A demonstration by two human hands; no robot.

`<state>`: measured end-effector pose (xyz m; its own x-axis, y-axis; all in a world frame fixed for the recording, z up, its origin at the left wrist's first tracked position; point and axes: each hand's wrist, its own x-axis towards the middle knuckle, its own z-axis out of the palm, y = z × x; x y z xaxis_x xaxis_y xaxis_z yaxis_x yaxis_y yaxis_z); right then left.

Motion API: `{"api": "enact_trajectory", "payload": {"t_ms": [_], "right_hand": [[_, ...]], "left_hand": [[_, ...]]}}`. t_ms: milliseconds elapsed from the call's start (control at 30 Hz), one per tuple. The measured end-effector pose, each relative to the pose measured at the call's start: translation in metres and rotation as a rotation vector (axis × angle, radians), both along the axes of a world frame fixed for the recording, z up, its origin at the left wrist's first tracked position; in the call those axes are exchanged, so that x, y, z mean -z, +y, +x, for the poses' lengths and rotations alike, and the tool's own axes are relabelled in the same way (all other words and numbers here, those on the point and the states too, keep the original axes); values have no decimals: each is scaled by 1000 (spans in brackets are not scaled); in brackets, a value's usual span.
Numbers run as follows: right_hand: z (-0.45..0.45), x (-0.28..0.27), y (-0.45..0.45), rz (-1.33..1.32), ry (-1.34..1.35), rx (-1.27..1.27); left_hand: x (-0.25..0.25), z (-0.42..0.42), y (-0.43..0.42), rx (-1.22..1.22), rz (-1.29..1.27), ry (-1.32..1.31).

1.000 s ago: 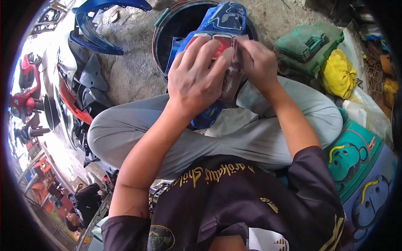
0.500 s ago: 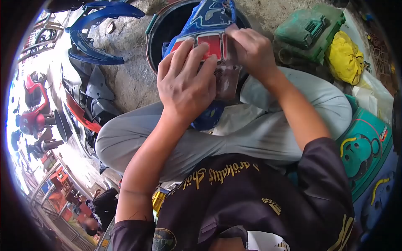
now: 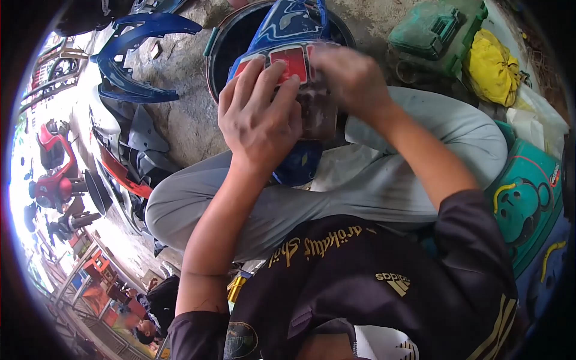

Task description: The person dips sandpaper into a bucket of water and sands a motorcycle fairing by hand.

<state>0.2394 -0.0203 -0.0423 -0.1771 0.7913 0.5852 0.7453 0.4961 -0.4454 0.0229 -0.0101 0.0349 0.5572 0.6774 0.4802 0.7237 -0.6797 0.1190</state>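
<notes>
A glossy blue vehicle body panel (image 3: 282,27) with red patches leans over a black bucket (image 3: 219,63). Its lower part looks dull and brownish. My left hand (image 3: 258,117) is closed over the panel's near left side, its fingertips pressed onto the red area. Along the panel's right edge is my right hand (image 3: 354,78), smeared by motion, with its fingers curled in. Whatever lies under those fingertips is hidden. Just below the panel, a dark blue piece (image 3: 300,163) shows between my legs.
A curved blue panel (image 3: 129,84) lies on the concrete at left, near grey and red panels. At right are a green case (image 3: 426,30), a yellow bundle (image 3: 492,66) and a teal container (image 3: 528,192). A red motorbike (image 3: 51,192) and a person (image 3: 147,330) appear far left.
My right hand has shifted slightly downward along the panel's right edge and now blurs. My left hand keeps its place on the panel. The whole view has tilted a little.
</notes>
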Motion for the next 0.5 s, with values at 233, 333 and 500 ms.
{"api": "enact_trajectory", "payload": {"t_ms": [233,333,500], "right_hand": [[-3,-5,-19,-66,28,-63],[2,2,6,-37,45,-66],[-4,-1,-14,-7,75,-86]], "left_hand": [[0,-1,0,23,24,-17],[0,-4,-7,30,9,-4],[2,-5,-1,36,16,-19]]}}
